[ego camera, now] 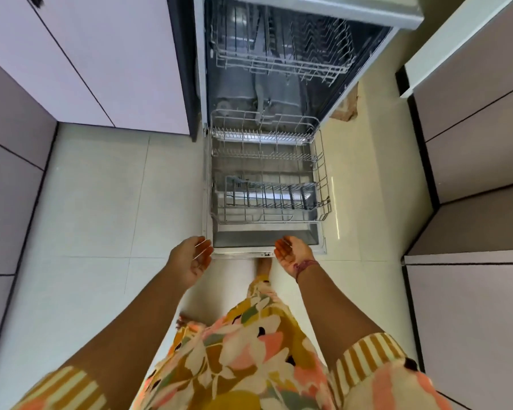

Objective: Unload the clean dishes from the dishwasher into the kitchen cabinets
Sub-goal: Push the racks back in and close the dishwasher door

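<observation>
We count one dishwasher (279,113) with one lowered door (267,236) and two wire racks: one upper rack (282,54) and one lower rack (267,173). We count two hands, one left hand (191,258) and one right hand (293,254), and one wrist thread (305,265). We see two bare feet (262,266), and several cabinet fronts (80,54) on three sides.

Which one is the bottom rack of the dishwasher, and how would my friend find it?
Find the open dishwasher with its door folded flat onto the floor. The bottom rack is the wire basket pulled out over that door, nearest both hands; the upper rack sits higher, inside the machine.
</observation>
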`<action>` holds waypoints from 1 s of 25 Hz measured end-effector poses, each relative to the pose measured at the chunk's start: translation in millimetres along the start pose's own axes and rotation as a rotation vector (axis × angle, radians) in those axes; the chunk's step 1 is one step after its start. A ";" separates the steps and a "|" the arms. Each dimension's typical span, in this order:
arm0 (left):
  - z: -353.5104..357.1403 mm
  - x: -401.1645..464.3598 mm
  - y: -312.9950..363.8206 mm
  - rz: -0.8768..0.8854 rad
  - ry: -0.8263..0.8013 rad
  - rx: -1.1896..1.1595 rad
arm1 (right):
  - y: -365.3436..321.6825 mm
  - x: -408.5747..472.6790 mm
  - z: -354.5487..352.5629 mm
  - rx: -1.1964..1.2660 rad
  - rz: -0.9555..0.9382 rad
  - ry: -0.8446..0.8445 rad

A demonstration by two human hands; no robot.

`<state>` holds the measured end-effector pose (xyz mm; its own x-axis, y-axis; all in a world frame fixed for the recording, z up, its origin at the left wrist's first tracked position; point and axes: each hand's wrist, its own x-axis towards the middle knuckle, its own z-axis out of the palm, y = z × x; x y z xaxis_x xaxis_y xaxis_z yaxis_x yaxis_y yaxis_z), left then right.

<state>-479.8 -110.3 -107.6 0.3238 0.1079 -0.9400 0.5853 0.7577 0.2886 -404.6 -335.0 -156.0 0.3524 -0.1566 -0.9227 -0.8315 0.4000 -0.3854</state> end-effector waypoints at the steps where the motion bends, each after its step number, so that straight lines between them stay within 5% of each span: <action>1: 16.4 9.0 -3.5 -0.012 -0.003 0.002 | -8.9 13.1 0.6 -0.004 0.006 0.008; 11: 206.6 222.3 -49.1 -0.322 0.081 0.005 | -69.0 231.1 49.3 -0.054 0.266 0.235; 14: 241.2 305.5 -57.8 -0.319 0.265 0.108 | -65.6 302.4 57.4 -0.011 0.259 0.338; 19: 256.8 351.1 -68.4 -0.410 0.428 -0.021 | -50.2 337.6 61.4 0.240 0.269 0.378; 25: 271.6 370.2 -53.1 -0.363 0.458 -0.123 | -78.1 340.2 80.5 0.233 0.218 0.393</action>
<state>-189.1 -285.4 -421.4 -0.2505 0.0741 -0.9653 0.4992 0.8642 -0.0632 -185.3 -346.8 -438.9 -0.0440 -0.3574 -0.9329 -0.7337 0.6453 -0.2126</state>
